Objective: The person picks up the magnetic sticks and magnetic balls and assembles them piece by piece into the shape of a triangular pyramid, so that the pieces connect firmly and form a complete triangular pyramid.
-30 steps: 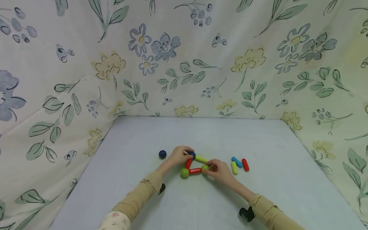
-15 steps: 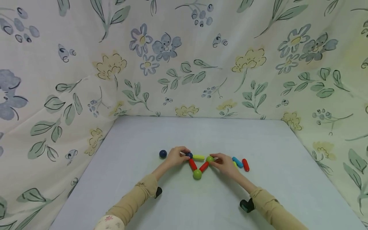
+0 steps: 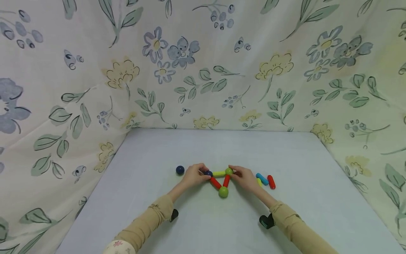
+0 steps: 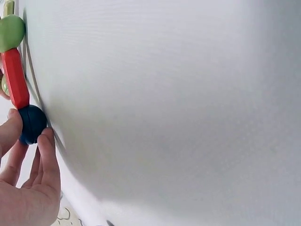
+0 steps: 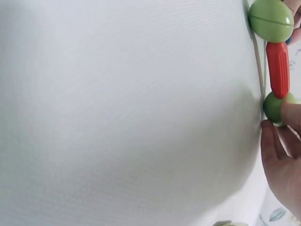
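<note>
A triangle of balls and rods lies on the white table (image 3: 203,148). My left hand (image 3: 192,175) pinches the dark blue ball (image 4: 32,123) at its left corner between thumb and fingers. At the right corner, my right hand (image 3: 245,177) holds a green ball (image 3: 229,171). Between these two balls runs a yellow rod (image 3: 219,174). Two red rods, one on the left (image 3: 215,182) and one on the right (image 3: 226,180), lead down to another green ball (image 3: 223,192) at the near corner. In the right wrist view, thumb and fingers close round the held green ball (image 5: 274,107).
A loose dark blue ball (image 3: 180,170) lies left of my left hand. Beyond my right hand are a blue rod (image 3: 262,179), a red rod (image 3: 271,182) and a partly hidden yellow rod (image 3: 259,182). A flowered cloth (image 3: 203,98) hangs behind the table.
My right hand has moved its green ball away from me, up to the yellow rod's right end. The near green ball has swung right, and the four-piece outline has become a triangle.
</note>
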The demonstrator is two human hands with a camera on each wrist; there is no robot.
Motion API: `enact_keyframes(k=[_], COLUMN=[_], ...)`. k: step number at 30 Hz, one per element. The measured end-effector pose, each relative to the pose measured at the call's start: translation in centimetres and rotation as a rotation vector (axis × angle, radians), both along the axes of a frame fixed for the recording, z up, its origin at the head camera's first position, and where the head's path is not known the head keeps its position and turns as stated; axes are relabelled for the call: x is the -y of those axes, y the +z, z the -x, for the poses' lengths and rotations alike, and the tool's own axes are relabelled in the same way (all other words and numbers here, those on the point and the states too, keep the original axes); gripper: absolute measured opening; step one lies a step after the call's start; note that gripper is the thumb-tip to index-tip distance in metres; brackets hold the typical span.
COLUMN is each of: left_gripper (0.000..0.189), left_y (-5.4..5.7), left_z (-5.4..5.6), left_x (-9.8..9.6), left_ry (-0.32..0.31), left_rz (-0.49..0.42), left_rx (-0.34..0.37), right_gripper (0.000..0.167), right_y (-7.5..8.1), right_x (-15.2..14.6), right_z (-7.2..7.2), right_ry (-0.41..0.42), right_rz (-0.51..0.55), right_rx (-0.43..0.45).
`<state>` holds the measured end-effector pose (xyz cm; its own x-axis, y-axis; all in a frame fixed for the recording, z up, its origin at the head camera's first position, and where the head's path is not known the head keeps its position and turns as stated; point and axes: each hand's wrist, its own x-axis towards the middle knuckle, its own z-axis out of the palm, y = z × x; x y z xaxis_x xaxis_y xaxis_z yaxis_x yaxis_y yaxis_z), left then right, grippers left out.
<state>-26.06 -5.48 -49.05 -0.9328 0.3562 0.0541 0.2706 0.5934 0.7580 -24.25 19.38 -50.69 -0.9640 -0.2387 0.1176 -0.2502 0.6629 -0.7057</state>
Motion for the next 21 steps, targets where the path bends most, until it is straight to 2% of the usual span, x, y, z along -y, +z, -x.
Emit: enact_keyframes(k=[7, 12, 15, 18, 21], left_gripper=[0.023, 0.028, 0.029, 0.03, 0.033], left_y=[0.1, -0.1, -0.1, 0.0, 0.0], left_z=[-0.7, -1.0, -1.2, -1.3, -1.2], left_x=[-0.5, -0.8, -0.8, -0.7, -0.3], left_ry=[0.062, 0.113, 0.129, 0.118, 0.062], left_rz=[0.055, 0.069, 0.043, 0.016, -0.001], left_rx=[-0.014, -0.02, 0.008, 0.03, 0.032], right_gripper=[0.04, 0.04, 0.038, 0.034, 0.032], right_y=[0.4, 0.3, 0.4, 0.5, 0.6], right_x=[-0.1, -0.4, -0.5, -0.6, -0.7], right_z=[-0.6, -1.1, -1.6, -1.8, -1.9], right_ry=[-0.082, -0.057, -0.029, -0.005, 0.021], right_rz=[0.046, 0.071, 0.085, 0.085, 0.078], right_rx=[0.052, 0.093, 0.116, 0.12, 0.101])
